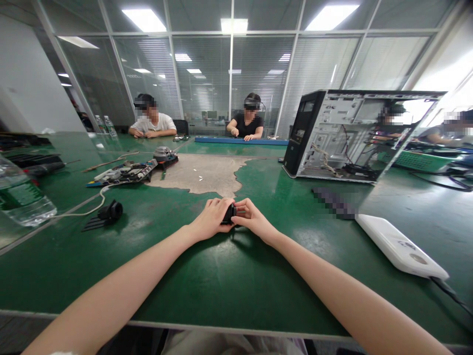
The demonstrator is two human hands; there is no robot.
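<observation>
A small black part (229,214), its exact kind unclear, is held just above the green table (225,286) in front of me. My left hand (211,217) wraps over it from the left and covers much of it. From the right, the bent fingers of my right hand (253,219) pinch its edge. Left of my hands lies a black plastic piece (111,212) with a round end and flat prongs. Farther off, a circuit board (123,173) and a round-topped fan or cooler (165,156) rest beside a bare, peeled patch (201,175) of the tabletop.
An open computer case (306,133) stands at the right back. Nearer are a white device (402,246) with a black cable and a dark blurred item (334,202). A water bottle (25,197) lies at left. Two people (153,123) sit across, others at far right.
</observation>
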